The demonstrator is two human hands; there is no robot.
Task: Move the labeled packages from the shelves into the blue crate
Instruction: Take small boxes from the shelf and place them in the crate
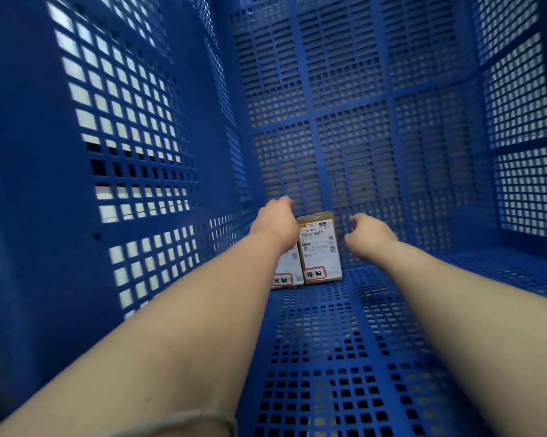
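Both forearms stretch from the bottom edge deep into the blue crate [158, 152], reaching for its far corner. Two labeled packages stand upright there, side by side and touching, against the back wall: a brown package [321, 250] and a pale package [289, 269] partly hidden behind the left wrist. Packing them into the corner probably keeps the floor free for more.

My left hand [276, 223] hangs over the pale package's top, fingers curled downward (whether it touches or grips, I cannot tell). My right hand [368, 233] sits just beside the brown package, apart from it, fingers loosely curled and holding nothing, likely having set it down or steadying it.
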